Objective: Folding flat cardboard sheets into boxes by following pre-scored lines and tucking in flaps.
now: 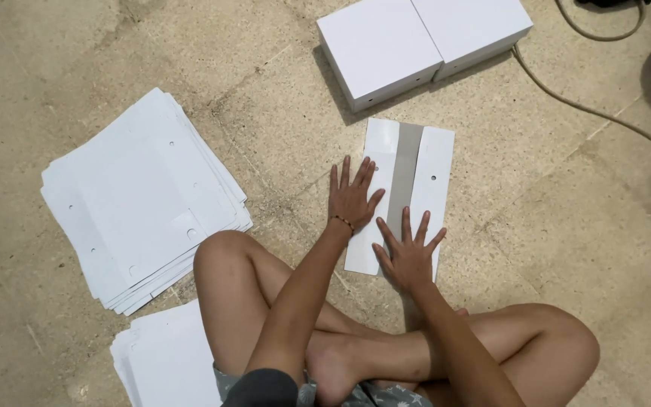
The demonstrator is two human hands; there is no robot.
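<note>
A person sits cross-legged on the stone floor (582,218), both hands pressed flat on a folded white cardboard blank (437,169) that lies just ahead of the shins; its two white flaps are turned inward, leaving a grey strip bare down the middle, with a small round hole in the right flap; the left hand (353,197), a thin bracelet at its wrist, lies open with fingers spread on the left flap; the right hand (408,256), likewise open and splayed, rests on the near end over the grey strip; neither grips anything; two finished white boxes (416,41) stand side by side beyond the blank; a fanned stack of flat blanks (137,196) lies at the left, another pile (167,362) beside the left knee; a cable (589,105) trails at upper right.
</note>
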